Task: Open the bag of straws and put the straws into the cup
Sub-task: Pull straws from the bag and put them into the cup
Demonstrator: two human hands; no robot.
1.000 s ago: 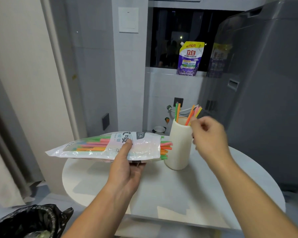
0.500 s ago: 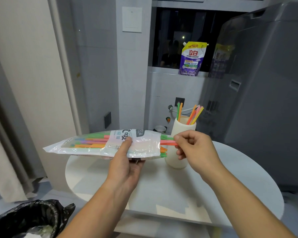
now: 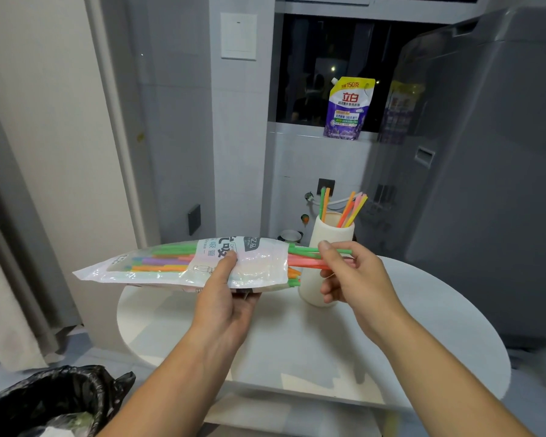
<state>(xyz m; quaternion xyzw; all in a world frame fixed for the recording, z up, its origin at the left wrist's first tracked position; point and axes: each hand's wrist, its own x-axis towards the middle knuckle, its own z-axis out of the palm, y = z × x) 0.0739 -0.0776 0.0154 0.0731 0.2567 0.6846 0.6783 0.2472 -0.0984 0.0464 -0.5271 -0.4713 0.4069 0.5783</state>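
Extraction step. Left of the cup [image 3: 331, 231], the left hand [image 3: 224, 298] grips the opened bag [image 3: 259, 261]; right hand [image 3: 353, 275] fingers [image 3: 326, 247] pinch straws [image 3: 304, 262] protruding before the cup. Next: withdraw, upend, insert into the cup.

Both arms are bare as far up as the view reaches. The left forearm [image 3: 171, 383] and right forearm [image 3: 438, 367] are slim and smooth, widening toward the bottom edge. The left hand [image 3: 226, 298] shows faint tendon lines at the wrist. The right hand [image 3: 353, 275] shows a short, rounded thumbnail [image 3: 325, 246] and softly creased knuckles.
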